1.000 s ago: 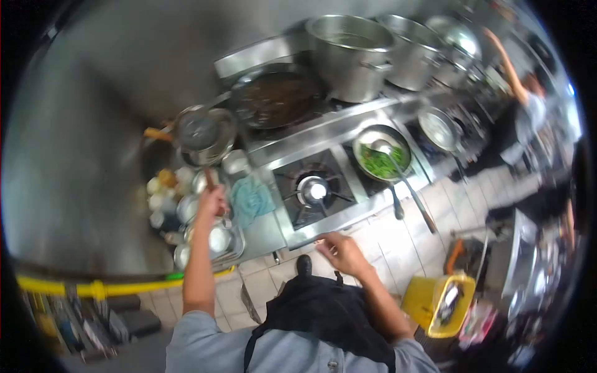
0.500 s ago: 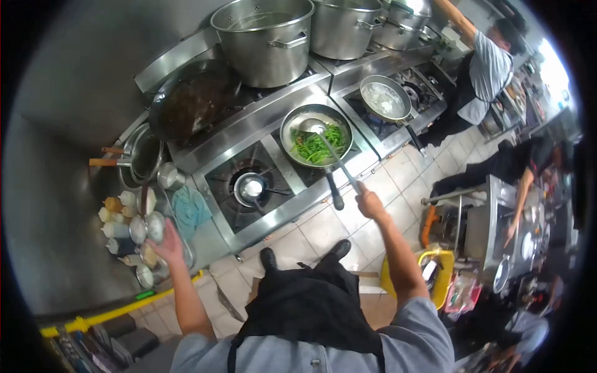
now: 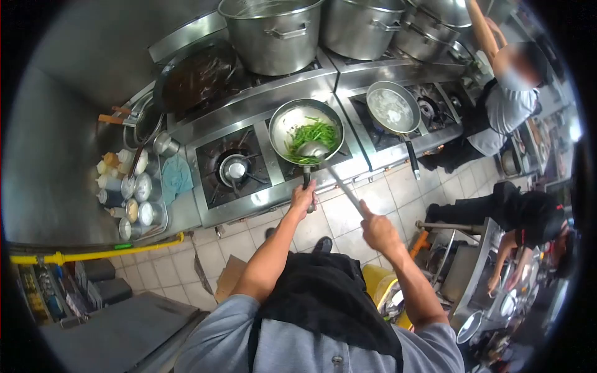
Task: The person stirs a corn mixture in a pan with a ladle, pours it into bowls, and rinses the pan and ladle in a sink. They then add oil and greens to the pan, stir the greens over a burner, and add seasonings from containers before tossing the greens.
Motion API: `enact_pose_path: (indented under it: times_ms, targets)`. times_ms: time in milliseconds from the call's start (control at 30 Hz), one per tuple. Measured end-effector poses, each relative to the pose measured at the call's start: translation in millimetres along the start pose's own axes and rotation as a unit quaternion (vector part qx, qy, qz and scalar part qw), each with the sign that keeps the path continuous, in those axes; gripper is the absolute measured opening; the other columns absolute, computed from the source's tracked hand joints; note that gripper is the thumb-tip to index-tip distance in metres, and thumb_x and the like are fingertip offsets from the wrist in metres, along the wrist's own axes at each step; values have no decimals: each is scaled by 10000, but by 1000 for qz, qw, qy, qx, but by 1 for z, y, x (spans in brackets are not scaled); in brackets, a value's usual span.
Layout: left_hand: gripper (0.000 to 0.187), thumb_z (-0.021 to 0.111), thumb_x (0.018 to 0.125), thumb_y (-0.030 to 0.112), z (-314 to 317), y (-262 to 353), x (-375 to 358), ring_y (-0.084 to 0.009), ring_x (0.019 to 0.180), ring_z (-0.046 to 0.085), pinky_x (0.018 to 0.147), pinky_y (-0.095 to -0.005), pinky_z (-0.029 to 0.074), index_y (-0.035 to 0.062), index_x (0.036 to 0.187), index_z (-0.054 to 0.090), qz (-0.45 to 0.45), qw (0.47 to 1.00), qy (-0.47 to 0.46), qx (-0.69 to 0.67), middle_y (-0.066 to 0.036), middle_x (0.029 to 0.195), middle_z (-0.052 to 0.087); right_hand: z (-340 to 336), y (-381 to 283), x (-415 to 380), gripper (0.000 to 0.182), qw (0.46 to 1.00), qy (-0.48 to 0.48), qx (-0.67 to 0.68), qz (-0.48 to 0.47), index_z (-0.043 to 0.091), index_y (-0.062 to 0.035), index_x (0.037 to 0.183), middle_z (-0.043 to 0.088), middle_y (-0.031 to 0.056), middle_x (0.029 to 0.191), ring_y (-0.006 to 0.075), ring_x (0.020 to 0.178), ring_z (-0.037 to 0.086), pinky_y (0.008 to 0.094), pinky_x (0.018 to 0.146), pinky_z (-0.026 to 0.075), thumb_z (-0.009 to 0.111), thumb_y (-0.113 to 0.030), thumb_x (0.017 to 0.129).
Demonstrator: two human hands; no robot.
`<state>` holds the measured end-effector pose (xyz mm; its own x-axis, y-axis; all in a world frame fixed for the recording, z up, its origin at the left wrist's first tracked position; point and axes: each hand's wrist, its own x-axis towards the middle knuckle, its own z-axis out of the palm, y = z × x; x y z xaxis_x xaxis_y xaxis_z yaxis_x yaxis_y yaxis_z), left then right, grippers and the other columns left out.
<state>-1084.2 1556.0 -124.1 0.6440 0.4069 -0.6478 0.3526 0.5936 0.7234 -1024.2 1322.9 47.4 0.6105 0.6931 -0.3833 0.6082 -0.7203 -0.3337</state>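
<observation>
A frying pan (image 3: pixel 281 124) with chopped green vegetables (image 3: pixel 316 132) in it sits over the stove's front burner. Its dark handle runs toward me, and my left hand (image 3: pixel 303 199) is wrapped round it. My right hand (image 3: pixel 379 231) grips the long metal handle of a ladle (image 3: pixel 313 149). The ladle's bowl lies in the pan at the near side of the greens. To the left of the pan is a bare gas burner (image 3: pixel 235 169). A second pan (image 3: pixel 393 105) with pale, cloudy liquid stands to the right, its handle pointing toward me.
Large stockpots (image 3: pixel 273 40) and a dark wok (image 3: pixel 198 78) line the back. Squeeze bottles, seasoning containers (image 3: pixel 143 186) and a blue cloth (image 3: pixel 177 176) are at the left. A yellow bin (image 3: pixel 376 280) stands at my right. Co-workers (image 3: pixel 507 109) work on the right side.
My left hand has moved from the seasoning containers to the pan's handle and closed on it. The ladle's bowl has moved from the pan's far side to its near side.
</observation>
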Motion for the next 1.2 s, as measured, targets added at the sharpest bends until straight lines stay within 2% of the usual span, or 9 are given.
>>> enact_pose_path:
  times_ms: [167,333,567,733,900,933,1033,1100,1200]
  targets:
    - [356,570,984,429,4,-1,-34,-149,482,526,353,-347,442,90,978,459,-41,997,-5,72,-33,713,511,56,-26,62,636,990,64,128,-5,318,-25,1491,637,327,789,487,764,642,548,713,504,544,-137,907]
    - [405,537,987,479,-42,23,-23,-145,475,508,337,-334,434,82,987,458,-27,997,-64,44,-23,720,472,18,1,3,606,987,25,153,-40,375,-62,1479,643,341,897,487,875,640,548,803,498,548,-149,905]
    - [420,496,999,504,-29,3,-27,-161,468,516,347,-342,437,85,987,464,-13,997,-64,34,-28,710,474,47,-43,51,568,957,9,285,61,394,-125,1479,637,348,986,494,1000,617,518,856,481,530,-177,931]
    - [401,551,984,473,-40,33,-41,-159,486,507,371,-354,447,81,937,480,-74,994,-57,49,-10,682,461,22,18,-2,565,976,26,212,-39,407,-102,1468,629,357,977,491,992,618,518,867,486,551,-196,930]
    - [316,583,980,373,-27,19,-29,-143,471,502,379,-340,434,77,917,491,-36,997,-72,20,7,654,485,35,-17,44,568,974,-5,182,134,436,-135,1466,631,328,1095,449,1068,610,476,915,478,587,-196,921]
    - [280,600,967,315,-10,-1,-37,-153,463,520,362,-345,434,68,909,484,17,998,-25,55,-8,651,501,49,-14,45,550,978,25,185,92,458,-184,1456,651,299,1080,446,1034,622,490,905,475,585,-200,921]
    - [208,608,929,178,14,-29,-102,-173,447,555,329,-347,415,30,931,461,17,989,6,148,-51,640,533,5,2,-11,549,978,38,203,10,463,-204,1456,662,279,1072,430,995,645,477,899,483,594,-196,923]
    - [192,588,919,156,8,-38,-130,-180,431,560,323,-345,405,13,927,460,39,990,36,129,-64,607,535,-49,18,-51,561,979,-95,176,39,453,-216,1465,666,262,1092,400,980,667,447,899,494,604,-197,926]
    - [130,605,879,136,-4,18,-116,-176,412,508,335,-359,403,30,896,530,20,992,-7,128,-56,559,506,-93,31,-75,518,984,-84,156,-25,481,-204,1449,675,264,889,399,863,674,433,838,505,593,-201,943]
